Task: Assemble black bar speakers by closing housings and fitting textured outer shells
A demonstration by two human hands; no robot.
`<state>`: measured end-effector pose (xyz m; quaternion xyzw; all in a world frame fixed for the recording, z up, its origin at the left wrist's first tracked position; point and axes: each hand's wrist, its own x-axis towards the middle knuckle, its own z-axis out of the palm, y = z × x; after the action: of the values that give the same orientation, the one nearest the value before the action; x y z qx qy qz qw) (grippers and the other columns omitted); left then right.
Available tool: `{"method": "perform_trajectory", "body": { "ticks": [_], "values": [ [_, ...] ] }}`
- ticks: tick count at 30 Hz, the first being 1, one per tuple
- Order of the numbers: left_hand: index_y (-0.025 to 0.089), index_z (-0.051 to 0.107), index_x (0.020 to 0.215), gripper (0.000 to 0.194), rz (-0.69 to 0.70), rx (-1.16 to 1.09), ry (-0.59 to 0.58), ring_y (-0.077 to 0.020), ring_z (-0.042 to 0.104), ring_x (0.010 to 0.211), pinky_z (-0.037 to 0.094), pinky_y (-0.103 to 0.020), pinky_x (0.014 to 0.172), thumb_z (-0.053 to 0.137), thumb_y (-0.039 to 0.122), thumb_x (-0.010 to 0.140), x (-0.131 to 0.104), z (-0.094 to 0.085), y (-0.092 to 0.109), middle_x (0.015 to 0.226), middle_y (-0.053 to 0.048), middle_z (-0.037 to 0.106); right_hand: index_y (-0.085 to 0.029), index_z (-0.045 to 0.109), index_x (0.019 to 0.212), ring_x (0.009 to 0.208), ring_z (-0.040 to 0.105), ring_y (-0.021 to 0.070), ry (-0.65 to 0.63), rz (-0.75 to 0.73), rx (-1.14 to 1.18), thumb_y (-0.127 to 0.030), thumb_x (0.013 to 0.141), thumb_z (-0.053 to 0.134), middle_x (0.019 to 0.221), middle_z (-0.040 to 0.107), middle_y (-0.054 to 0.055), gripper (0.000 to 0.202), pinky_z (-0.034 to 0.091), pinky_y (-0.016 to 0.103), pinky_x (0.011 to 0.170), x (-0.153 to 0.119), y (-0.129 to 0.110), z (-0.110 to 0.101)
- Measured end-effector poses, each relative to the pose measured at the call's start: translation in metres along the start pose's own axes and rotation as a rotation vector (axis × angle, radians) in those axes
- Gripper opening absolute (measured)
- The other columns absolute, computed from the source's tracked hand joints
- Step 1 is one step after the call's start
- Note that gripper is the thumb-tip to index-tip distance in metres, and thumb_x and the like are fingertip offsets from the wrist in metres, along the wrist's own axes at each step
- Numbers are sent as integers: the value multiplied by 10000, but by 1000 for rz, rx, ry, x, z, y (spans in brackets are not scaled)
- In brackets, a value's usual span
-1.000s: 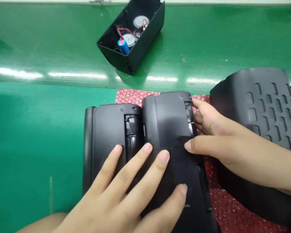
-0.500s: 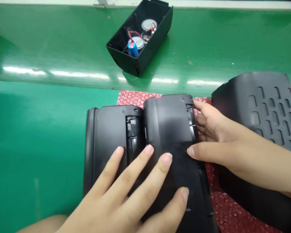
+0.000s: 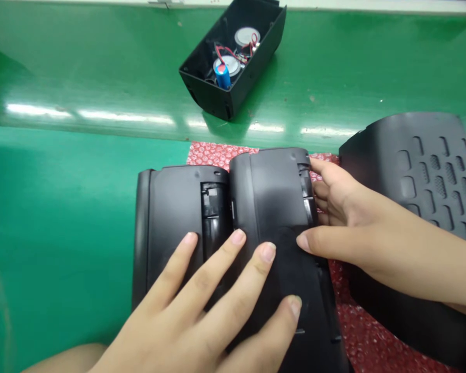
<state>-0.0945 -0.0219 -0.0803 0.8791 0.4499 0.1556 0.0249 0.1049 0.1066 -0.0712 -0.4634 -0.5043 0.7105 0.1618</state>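
Two black plastic housings lie side by side, the left housing (image 3: 174,207) and the right housing (image 3: 275,191). Each has a recessed slot near its right edge. My left hand (image 3: 205,311) is spread flat over them, with fingertips on both and the thumb apart. At the right housing's side, my right hand (image 3: 345,223) grips the edge, its thumb on the top face and its other fingers down along the side, partly hidden. The lower parts of both housings are covered by my left hand or run out of view.
Red bubble wrap (image 3: 221,153) lies under the housings on the green surface (image 3: 62,207). Beyond stands an open black box (image 3: 217,101) holding round speakers, red wires and a blue cylinder (image 3: 222,76). A larger black shell with slotted holes (image 3: 396,155) stands at the right.
The view has shifted slightly, so the open box appears a little further right. Both hands keep nearly the same place on the housings; my right thumb has slid very slightly left.
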Motion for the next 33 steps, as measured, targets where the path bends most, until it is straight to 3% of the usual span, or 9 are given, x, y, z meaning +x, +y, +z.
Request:
{"method": "perform_trajectory", "body": {
  "ticks": [11,24,33],
  "values": [
    [346,545,1309,404,6,-12,-46,-301,379,1384,184,-553,1177,492,366,908,0,0,-1,1432,-32,508,-284,392,1427,1204,592,318,26,-10,-13,-114,674,694,1218,646,62,829,563,436,957,-1,1,0],
    [328,556,1292,413,7,13,-2,-305,432,1340,265,-551,1149,521,388,885,1,2,0,1392,-48,540,-279,388,1421,1200,594,312,25,-16,-47,-122,701,674,1215,644,65,790,577,422,934,1,1,0],
    [321,575,1279,386,6,-1,12,-292,408,1362,214,-522,1173,446,381,921,1,2,0,1384,-47,547,-273,397,1414,1183,603,311,30,-25,-60,-128,685,693,1237,633,69,799,583,416,908,1,0,1]
  ]
}}
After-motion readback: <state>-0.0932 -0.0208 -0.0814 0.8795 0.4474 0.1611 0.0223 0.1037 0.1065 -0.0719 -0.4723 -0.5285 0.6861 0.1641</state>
